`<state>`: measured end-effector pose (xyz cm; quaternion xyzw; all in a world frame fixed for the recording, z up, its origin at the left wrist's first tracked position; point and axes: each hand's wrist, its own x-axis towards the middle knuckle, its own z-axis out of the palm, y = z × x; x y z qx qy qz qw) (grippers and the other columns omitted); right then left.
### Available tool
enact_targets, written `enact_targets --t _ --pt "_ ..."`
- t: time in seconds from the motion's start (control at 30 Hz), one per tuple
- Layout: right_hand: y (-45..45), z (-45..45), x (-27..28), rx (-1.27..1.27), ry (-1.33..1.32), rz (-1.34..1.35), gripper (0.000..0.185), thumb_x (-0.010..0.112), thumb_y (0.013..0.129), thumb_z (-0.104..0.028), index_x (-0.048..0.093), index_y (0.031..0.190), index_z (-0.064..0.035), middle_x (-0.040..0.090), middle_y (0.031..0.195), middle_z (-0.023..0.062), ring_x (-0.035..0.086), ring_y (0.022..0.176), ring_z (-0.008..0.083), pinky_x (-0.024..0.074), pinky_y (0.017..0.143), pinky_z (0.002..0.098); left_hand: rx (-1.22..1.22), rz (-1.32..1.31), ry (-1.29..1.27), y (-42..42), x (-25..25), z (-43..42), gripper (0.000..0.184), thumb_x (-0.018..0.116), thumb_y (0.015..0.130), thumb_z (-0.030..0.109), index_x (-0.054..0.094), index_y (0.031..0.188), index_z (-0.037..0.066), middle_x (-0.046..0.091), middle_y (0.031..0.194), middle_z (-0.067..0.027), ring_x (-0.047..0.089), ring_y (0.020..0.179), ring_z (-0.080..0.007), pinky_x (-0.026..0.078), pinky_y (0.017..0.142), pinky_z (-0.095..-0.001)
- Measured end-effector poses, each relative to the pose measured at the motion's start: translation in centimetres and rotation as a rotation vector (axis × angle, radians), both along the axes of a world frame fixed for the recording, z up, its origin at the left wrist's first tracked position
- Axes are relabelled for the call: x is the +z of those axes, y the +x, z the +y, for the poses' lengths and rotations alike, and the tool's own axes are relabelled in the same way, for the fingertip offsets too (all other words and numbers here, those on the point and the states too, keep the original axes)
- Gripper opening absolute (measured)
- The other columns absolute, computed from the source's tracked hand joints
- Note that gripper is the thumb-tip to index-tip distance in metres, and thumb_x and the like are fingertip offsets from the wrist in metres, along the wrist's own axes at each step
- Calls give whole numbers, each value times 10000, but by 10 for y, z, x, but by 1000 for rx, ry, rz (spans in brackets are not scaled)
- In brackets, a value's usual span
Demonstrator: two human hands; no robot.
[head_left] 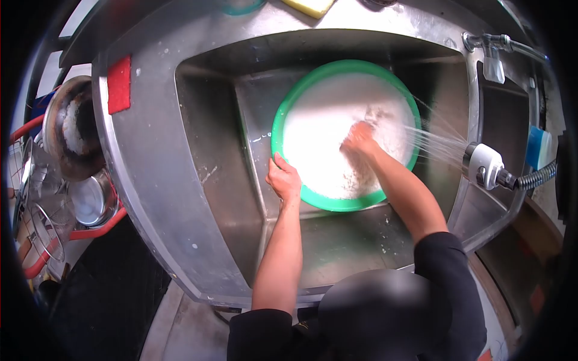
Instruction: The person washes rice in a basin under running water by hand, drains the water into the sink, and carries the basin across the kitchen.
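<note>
A round green basin (pixel 345 204) sits in the metal sink, filled with cloudy white liquid (pixel 319 138). My left hand (pixel 283 178) grips the basin's left rim, thumb on top and fingers around the outside. Inside the basin, right of its middle, my right hand (pixel 360 137) is in the white liquid, its fingers blurred and partly hidden. Pale, lumpy stuff shows around that hand, but I cannot make out what it is. From the right, a white spray head (pixel 483 165) throws several jets of water into the basin.
The steel sink (pixel 223 132) surrounds the basin. A metal hose (pixel 534 176) feeds the spray head, below a tap (pixel 493 63). A red cloth or pad (pixel 118 85) lies on the left ledge, a yellow sponge (pixel 312 6) at the back. Pans and a pot (pixel 90 201) stand at far left.
</note>
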<state>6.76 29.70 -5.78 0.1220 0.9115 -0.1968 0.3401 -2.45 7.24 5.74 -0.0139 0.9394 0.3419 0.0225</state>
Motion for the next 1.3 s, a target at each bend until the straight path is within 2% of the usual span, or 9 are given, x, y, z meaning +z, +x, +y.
enact_targets --t 0.2,0.3,0.37,0.5,0.67,0.77,0.97,1.07,1.3 --pt "4 -50 89 -207 -52 262 567 595 869 -472 545 1298 -105 538 1296 220 502 1208 354 350 1080 439 -4 -17 15 2 0 -2 360 452 993 247 535 744 1 557 612 -238 548 606 -480 392 566 -544" --pt "4 -10 121 -68 18 -352 453 563 893 -477 629 1176 -129 683 1025 170 625 1047 297 509 882 395 -14 -26 -4 8 3 -5 351 453 992 243 537 751 2 559 616 -239 549 609 -479 394 568 -543" --pt "42 13 20 -752 -203 -435 396 592 876 -417 656 1071 -79 674 1052 157 627 1022 264 516 863 371 -7 -1 14 -3 -1 2 347 452 992 243 539 756 4 559 618 -240 549 614 -480 397 575 -544" --pt "6 -22 -37 285 -15 -56 441 570 873 -433 667 1023 -30 678 966 184 641 917 312 515 837 404 5 -3 7 6 1 -1 336 453 991 243 541 766 8 557 617 -240 546 620 -485 405 590 -545" --pt "20 -3 105 3 -40 -2 595 585 860 -541 628 1194 -50 694 861 134 641 945 326 513 845 384 -4 -41 -35 6 -1 -4 345 454 990 257 551 771 8 567 629 -238 557 629 -481 410 608 -547" --pt "87 8 -58 -725 -488 85 475 553 900 -450 633 1187 -79 691 1009 152 628 1031 283 484 913 348 8 -9 -26 1 -5 0 362 450 991 273 561 772 7 580 648 -239 564 647 -479 414 626 -549" --pt "-47 -26 58 -123 -103 -245 332 592 849 -221 636 1152 -94 594 1215 188 552 1160 323 448 982 435 25 -20 -53 5 -4 0 370 449 991 287 577 783 9 595 674 -236 569 670 -480 428 645 -549" --pt "1 -11 109 -126 -236 447 326 616 837 -200 619 1141 -82 574 1245 180 526 1185 349 439 985 462 22 -5 -28 5 -5 -1 367 452 990 290 586 795 9 599 680 -238 570 673 -484 432 644 -551" --pt "63 21 132 -984 88 548 537 539 948 -363 464 1389 -67 459 1400 231 419 1307 392 311 1110 409 30 -12 -16 4 -3 -2 366 449 994 284 579 783 14 592 667 -232 567 659 -478 428 624 -545"
